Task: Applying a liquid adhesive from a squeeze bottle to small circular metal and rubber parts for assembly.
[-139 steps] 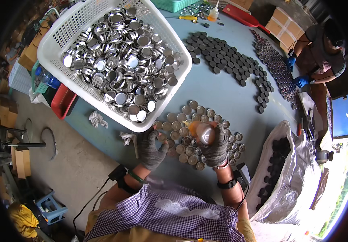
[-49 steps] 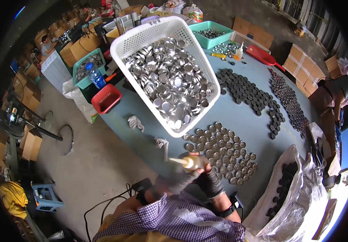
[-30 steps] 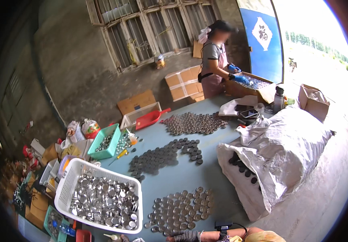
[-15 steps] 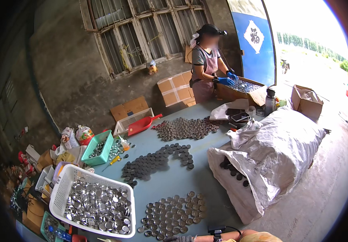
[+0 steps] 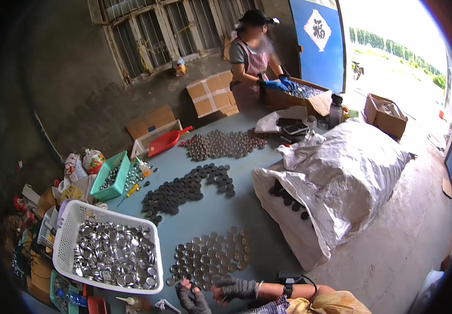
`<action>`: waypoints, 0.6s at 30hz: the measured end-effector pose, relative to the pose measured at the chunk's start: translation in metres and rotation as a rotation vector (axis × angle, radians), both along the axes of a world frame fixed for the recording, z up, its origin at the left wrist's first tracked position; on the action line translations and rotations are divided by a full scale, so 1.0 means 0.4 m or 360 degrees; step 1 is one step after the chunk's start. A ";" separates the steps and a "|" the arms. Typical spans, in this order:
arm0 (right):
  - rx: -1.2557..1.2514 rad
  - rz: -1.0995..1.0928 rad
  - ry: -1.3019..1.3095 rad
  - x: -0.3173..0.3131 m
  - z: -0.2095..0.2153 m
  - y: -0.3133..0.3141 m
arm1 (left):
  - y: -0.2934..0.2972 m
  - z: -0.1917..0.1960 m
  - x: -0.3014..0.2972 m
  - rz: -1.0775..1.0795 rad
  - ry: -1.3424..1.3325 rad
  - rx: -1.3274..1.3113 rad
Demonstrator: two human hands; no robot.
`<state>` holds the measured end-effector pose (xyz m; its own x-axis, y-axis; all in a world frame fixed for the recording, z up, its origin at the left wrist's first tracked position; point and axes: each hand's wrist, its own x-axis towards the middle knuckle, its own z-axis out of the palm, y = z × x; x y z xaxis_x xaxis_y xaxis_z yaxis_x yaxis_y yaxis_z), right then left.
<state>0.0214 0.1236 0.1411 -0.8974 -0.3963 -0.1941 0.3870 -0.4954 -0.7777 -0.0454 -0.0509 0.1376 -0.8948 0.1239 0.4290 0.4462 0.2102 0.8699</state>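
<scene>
Both my hands wear grey gloves with bare fingertips and are at the near edge of the blue-grey table (image 5: 210,209). My left hand (image 5: 193,300) points up toward a patch of round silver metal caps (image 5: 213,254), fingers slightly apart, nothing visible in them. To its right, my right hand (image 5: 236,289) reaches in sideways, palm side mostly hidden, with its fingertips loosely parted beside the nearest caps. Neither hand is seen lifting a cap. At left, a white plastic basket (image 5: 64,243) is heaped with shiny silver caps. Farther back lies a patch of dark discs (image 5: 176,192).
Beyond the discs spreads another patch of caps (image 5: 223,144), beside a red dustpan (image 5: 164,142). A green basket (image 5: 103,180) and a yellow screwdriver (image 5: 131,191) lie at left. A large white sack (image 5: 341,178) covers the right side. A co-worker (image 5: 255,60) handles a cardboard box (image 5: 289,97).
My left hand has come into view, and my right hand and forearm are further in and higher. The whole scene has shifted left and up. The co-worker leans lower over the box.
</scene>
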 end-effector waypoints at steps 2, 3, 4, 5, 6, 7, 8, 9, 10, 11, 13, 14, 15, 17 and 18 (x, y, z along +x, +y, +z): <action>-0.0082 -0.0222 0.0058 0.019 0.005 0.051 | 0.052 0.000 0.001 -0.0076 0.0200 0.0207; -0.0102 -0.0385 0.0014 0.031 0.010 0.081 | 0.067 0.003 0.032 -0.0202 0.0005 0.0185; -0.0084 -0.0606 -0.0006 0.052 0.013 0.110 | 0.083 0.009 0.062 -0.0323 -0.0192 0.0159; -0.0122 -0.0771 0.0025 0.075 0.016 0.137 | 0.108 0.016 0.075 -0.0425 -0.0197 0.0158; -0.0064 -0.0969 -0.0027 0.098 0.020 0.162 | 0.129 0.025 0.097 -0.0507 -0.0216 0.0170; -0.0069 -0.1120 -0.0002 0.122 0.023 0.182 | 0.149 0.034 0.113 -0.0587 -0.0233 0.0182; -0.0047 -0.1330 -0.0087 0.143 0.027 0.194 | 0.153 0.046 0.109 -0.0647 -0.0180 -0.0106; -0.0065 -0.1445 -0.0111 0.165 0.031 0.207 | 0.173 0.051 0.112 -0.0747 -0.0223 -0.0009; -0.0079 -0.1514 -0.0038 0.176 0.034 0.217 | 0.193 0.053 0.102 -0.0770 -0.0212 0.0132; -0.0095 -0.1554 -0.0156 0.188 0.034 0.219 | 0.201 0.050 0.098 -0.0802 -0.0153 0.0335; -0.0146 -0.1591 -0.0150 0.208 0.031 0.208 | 0.196 0.035 0.091 -0.0731 -0.0439 0.0346; -0.0161 -0.1555 -0.0054 0.216 0.028 0.198 | 0.199 0.023 0.082 -0.0696 -0.0404 0.0493; -0.0186 -0.1562 0.0000 0.221 0.023 0.185 | 0.182 0.011 0.058 -0.0643 -0.0191 0.0280; 0.0005 -0.1527 -0.0007 0.226 0.015 0.173 | 0.138 -0.005 0.015 -0.0383 -0.0224 -0.0073; 0.0017 -0.1511 -0.0047 0.228 0.011 0.164 | 0.114 -0.008 -0.018 -0.0216 -0.0057 -0.0168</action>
<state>0.1125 0.1893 0.1457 -0.8385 0.4981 -0.2211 -0.1543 -0.6061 -0.7803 -0.0527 -0.0055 0.1343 -0.8813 0.2873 0.3752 0.4456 0.2410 0.8622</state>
